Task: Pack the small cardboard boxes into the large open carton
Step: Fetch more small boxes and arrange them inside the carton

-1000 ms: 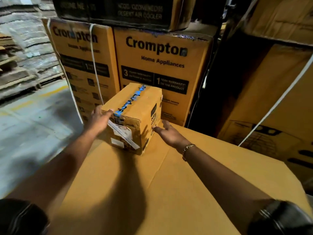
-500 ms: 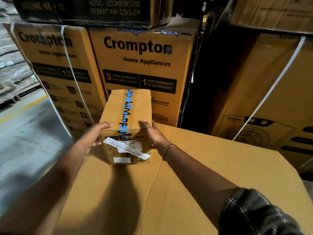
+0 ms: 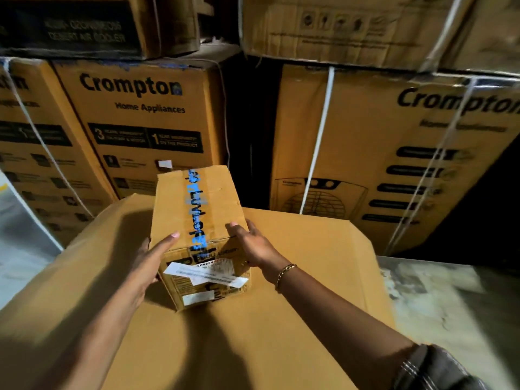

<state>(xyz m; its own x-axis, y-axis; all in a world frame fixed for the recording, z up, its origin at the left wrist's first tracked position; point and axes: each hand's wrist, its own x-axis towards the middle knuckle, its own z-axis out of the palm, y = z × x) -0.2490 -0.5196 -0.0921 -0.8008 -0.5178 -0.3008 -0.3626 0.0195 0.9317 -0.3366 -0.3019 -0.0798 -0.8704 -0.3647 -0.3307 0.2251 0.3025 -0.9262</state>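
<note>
The small box [image 3: 197, 229] sits between both hands on the flat top of the large carton [image 3: 267, 347], toward the carton's far left part. Its near bottom corner meets the carton's surface; whether its full weight rests there cannot be told. A strip of blue printed tape [image 3: 196, 209] runs along the box's top, and a white label [image 3: 204, 274] lies slanted across its near face.

The left hand [image 3: 150, 261] lies flat against the box's left side, one straight digit reaching up to the top edge, the other fingers hidden behind the box. It presses rather than wraps.

The right hand [image 3: 254, 246] grasps the near right corner: its fingers [image 3: 235, 228] bend over the top edge onto the lid while the palm lies against the right side. A gold bracelet [image 3: 285, 273] circles that wrist, and a dark striped sleeve [image 3: 439, 370] shows at the lower right.

Behind stand stacked cartons [image 3: 146, 122] printed "Crompton Home Appliances", some bound with white straps [image 3: 319, 142].
</note>
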